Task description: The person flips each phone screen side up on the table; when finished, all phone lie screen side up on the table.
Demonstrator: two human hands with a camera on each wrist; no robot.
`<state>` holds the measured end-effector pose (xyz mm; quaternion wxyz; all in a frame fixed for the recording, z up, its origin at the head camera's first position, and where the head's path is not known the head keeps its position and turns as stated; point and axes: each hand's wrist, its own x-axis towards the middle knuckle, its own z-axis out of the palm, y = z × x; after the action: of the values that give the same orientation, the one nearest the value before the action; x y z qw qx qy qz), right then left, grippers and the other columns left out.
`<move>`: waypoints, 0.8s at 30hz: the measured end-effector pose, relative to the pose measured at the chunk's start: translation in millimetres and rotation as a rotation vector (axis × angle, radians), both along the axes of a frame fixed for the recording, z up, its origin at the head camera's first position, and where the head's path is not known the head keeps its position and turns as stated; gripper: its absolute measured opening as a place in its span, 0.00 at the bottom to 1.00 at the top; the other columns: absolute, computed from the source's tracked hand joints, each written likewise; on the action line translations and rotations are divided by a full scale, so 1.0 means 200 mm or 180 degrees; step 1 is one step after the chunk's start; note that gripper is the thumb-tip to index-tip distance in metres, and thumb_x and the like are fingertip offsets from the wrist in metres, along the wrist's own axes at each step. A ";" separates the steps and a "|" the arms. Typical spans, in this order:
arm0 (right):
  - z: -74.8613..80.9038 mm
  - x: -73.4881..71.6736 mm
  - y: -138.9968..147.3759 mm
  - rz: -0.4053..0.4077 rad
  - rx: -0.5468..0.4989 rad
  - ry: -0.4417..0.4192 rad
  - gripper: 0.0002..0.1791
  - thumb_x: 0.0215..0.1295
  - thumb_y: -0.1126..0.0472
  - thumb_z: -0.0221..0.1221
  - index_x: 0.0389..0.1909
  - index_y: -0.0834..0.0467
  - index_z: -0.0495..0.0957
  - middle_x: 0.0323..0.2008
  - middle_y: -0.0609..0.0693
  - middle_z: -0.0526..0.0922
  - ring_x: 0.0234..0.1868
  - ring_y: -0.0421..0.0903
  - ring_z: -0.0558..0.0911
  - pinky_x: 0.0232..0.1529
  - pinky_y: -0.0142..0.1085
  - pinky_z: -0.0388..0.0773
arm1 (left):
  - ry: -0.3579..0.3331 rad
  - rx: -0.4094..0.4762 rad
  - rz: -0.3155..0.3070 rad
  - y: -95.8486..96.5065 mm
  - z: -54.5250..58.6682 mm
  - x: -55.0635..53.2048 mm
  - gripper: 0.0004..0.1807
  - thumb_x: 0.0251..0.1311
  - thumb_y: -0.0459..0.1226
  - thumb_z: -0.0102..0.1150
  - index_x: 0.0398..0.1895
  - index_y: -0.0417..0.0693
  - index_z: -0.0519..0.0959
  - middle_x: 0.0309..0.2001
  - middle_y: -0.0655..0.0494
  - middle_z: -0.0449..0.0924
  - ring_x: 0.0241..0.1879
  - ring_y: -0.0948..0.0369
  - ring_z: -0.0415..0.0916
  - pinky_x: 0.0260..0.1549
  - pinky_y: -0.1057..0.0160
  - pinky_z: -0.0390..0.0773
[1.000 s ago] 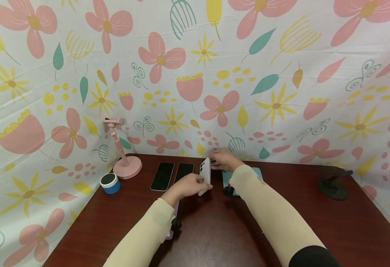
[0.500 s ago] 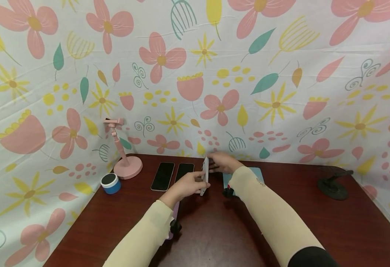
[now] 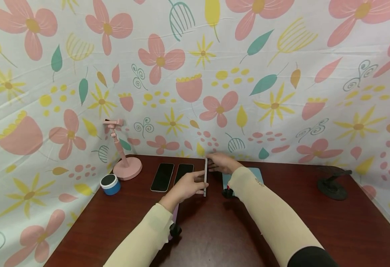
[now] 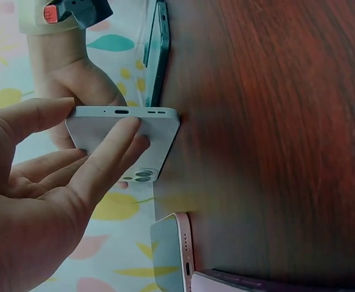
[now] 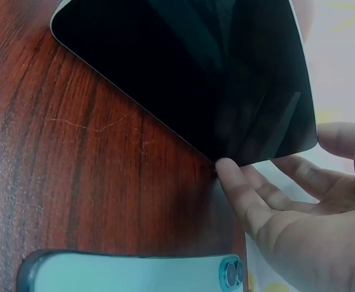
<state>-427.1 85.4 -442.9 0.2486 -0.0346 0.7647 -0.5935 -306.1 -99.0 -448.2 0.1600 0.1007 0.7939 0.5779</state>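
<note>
A white smartphone stands on its long edge on the dark wood table, seen edge-on in the head view. My left hand pinches its near end; in the left wrist view the thumb is at one corner and fingers lie on the white back. At the far end my right hand holds the phone by its corners, as the right wrist view shows. The black screen faces right. A light blue phone lies face down beneath my right wrist, its two camera lenses showing in the right wrist view.
Left of the hands lie two phones with dark screens, one silver-edged, one partly covered. A purple phone sits under my left wrist. Around them are a pink phone stand, a blue jar and a black stand.
The white phone has turned about its length, from showing its back and cameras to standing edge-on to the head view. My hands have shifted slightly with it.
</note>
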 end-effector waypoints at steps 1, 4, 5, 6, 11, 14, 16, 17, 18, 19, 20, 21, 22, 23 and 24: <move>0.00 0.00 0.00 -0.0004 0.0001 0.0008 0.28 0.87 0.52 0.46 0.73 0.69 0.67 0.54 0.57 0.76 0.53 0.53 0.80 0.71 0.53 0.77 | 0.0017 -0.0005 0.0006 0.00 0.00 0.00 0.35 0.75 0.36 0.63 0.82 0.45 0.66 0.74 0.33 0.74 0.61 0.45 0.86 0.56 0.51 0.88; 0.00 0.00 0.00 -0.0012 0.0003 0.0023 0.28 0.87 0.52 0.46 0.73 0.69 0.67 0.52 0.56 0.75 0.53 0.53 0.80 0.70 0.53 0.77 | 0.0087 -0.0056 0.0018 0.00 0.01 0.01 0.35 0.75 0.35 0.63 0.82 0.45 0.66 0.74 0.33 0.74 0.62 0.44 0.86 0.56 0.50 0.88; 0.00 0.00 0.00 -0.0019 0.0007 0.0030 0.28 0.86 0.52 0.46 0.73 0.69 0.67 0.52 0.56 0.75 0.53 0.53 0.79 0.70 0.53 0.77 | 0.0109 -0.0066 0.0017 0.01 0.01 0.02 0.34 0.75 0.35 0.62 0.82 0.44 0.65 0.74 0.32 0.74 0.63 0.43 0.85 0.56 0.50 0.87; 0.00 0.00 0.00 -0.0026 0.0014 0.0030 0.28 0.86 0.52 0.46 0.73 0.69 0.67 0.53 0.57 0.74 0.55 0.54 0.79 0.71 0.53 0.77 | 0.0127 -0.0074 0.0021 0.01 0.01 0.02 0.34 0.76 0.34 0.62 0.82 0.43 0.65 0.74 0.32 0.73 0.63 0.43 0.85 0.57 0.49 0.87; 0.00 0.00 0.00 -0.0022 0.0056 0.0048 0.30 0.87 0.51 0.45 0.78 0.67 0.62 0.68 0.66 0.70 0.68 0.61 0.76 0.74 0.55 0.74 | 0.0216 -0.0166 0.0055 0.01 0.03 0.05 0.33 0.78 0.32 0.58 0.82 0.38 0.63 0.74 0.29 0.71 0.62 0.42 0.85 0.57 0.50 0.87; -0.01 0.01 0.00 0.0016 0.0131 0.0106 0.28 0.88 0.53 0.42 0.77 0.67 0.63 0.72 0.68 0.67 0.71 0.63 0.73 0.75 0.56 0.73 | 0.0266 -0.0232 0.0079 0.00 0.03 0.05 0.32 0.78 0.31 0.57 0.82 0.36 0.63 0.74 0.29 0.72 0.59 0.43 0.87 0.57 0.50 0.87; -0.01 0.01 -0.01 0.0062 0.0239 0.0180 0.28 0.89 0.54 0.41 0.78 0.67 0.63 0.72 0.68 0.67 0.71 0.63 0.73 0.74 0.57 0.73 | 0.0284 -0.0254 0.0095 0.00 0.03 0.04 0.32 0.77 0.31 0.56 0.81 0.35 0.63 0.74 0.28 0.72 0.59 0.44 0.88 0.57 0.50 0.87; -0.02 0.00 -0.01 0.0084 0.0297 0.0221 0.28 0.89 0.55 0.41 0.78 0.67 0.63 0.73 0.69 0.67 0.72 0.63 0.72 0.74 0.57 0.74 | 0.0299 -0.0271 0.0101 0.00 0.02 0.04 0.32 0.77 0.30 0.56 0.81 0.35 0.63 0.74 0.28 0.71 0.58 0.44 0.88 0.57 0.50 0.87; -0.02 0.00 -0.01 0.0101 0.0350 0.0255 0.28 0.89 0.55 0.41 0.79 0.67 0.62 0.75 0.69 0.66 0.74 0.64 0.71 0.74 0.57 0.74 | 0.0322 -0.0297 0.0104 -0.01 0.02 0.03 0.32 0.77 0.30 0.56 0.81 0.34 0.63 0.73 0.27 0.71 0.58 0.44 0.88 0.56 0.50 0.87; -0.02 0.00 -0.02 0.0122 0.0410 0.0293 0.29 0.89 0.55 0.41 0.80 0.67 0.60 0.77 0.70 0.64 0.76 0.65 0.70 0.74 0.57 0.74 | 0.0333 -0.0314 0.0100 -0.01 0.02 0.03 0.32 0.77 0.29 0.55 0.81 0.33 0.63 0.74 0.26 0.71 0.58 0.44 0.88 0.57 0.50 0.87; -0.02 0.00 -0.02 0.0138 0.0470 0.0325 0.30 0.89 0.55 0.41 0.82 0.66 0.59 0.79 0.69 0.63 0.78 0.66 0.68 0.75 0.57 0.74 | 0.0340 -0.0345 0.0108 -0.01 0.02 0.03 0.32 0.77 0.29 0.55 0.81 0.32 0.63 0.74 0.26 0.71 0.58 0.44 0.88 0.57 0.50 0.87; -0.02 0.00 -0.02 0.0167 0.0537 0.0367 0.30 0.89 0.54 0.41 0.83 0.66 0.58 0.81 0.69 0.61 0.80 0.66 0.66 0.75 0.57 0.74 | 0.0340 -0.0391 0.0117 -0.01 0.02 0.02 0.32 0.77 0.29 0.54 0.81 0.32 0.63 0.74 0.26 0.70 0.57 0.44 0.88 0.57 0.50 0.87; -0.02 0.00 -0.02 0.0190 0.0594 0.0400 0.31 0.89 0.54 0.41 0.84 0.65 0.56 0.82 0.67 0.59 0.82 0.66 0.63 0.75 0.57 0.74 | 0.0355 -0.0447 0.0123 -0.01 0.02 0.02 0.32 0.77 0.29 0.53 0.81 0.32 0.63 0.74 0.26 0.71 0.57 0.44 0.89 0.56 0.51 0.87; -0.02 0.00 -0.03 0.0207 0.0643 0.0424 0.31 0.89 0.54 0.41 0.84 0.64 0.56 0.83 0.66 0.58 0.83 0.67 0.61 0.75 0.57 0.74 | 0.0366 -0.0509 0.0126 -0.02 0.01 0.02 0.32 0.77 0.29 0.53 0.81 0.32 0.63 0.74 0.26 0.71 0.56 0.45 0.89 0.56 0.52 0.88; -0.02 0.00 -0.03 0.0229 0.0699 0.0453 0.31 0.89 0.53 0.41 0.84 0.64 0.56 0.84 0.66 0.58 0.84 0.66 0.60 0.75 0.57 0.74 | 0.0375 -0.0575 0.0132 -0.02 0.01 0.02 0.32 0.76 0.29 0.53 0.81 0.32 0.63 0.74 0.27 0.71 0.56 0.46 0.89 0.55 0.52 0.88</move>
<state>-427.0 79.8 -447.3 0.2171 -0.0766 0.8391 -0.4929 -302.7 -102.4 -445.9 0.1095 0.1031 0.8527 0.5002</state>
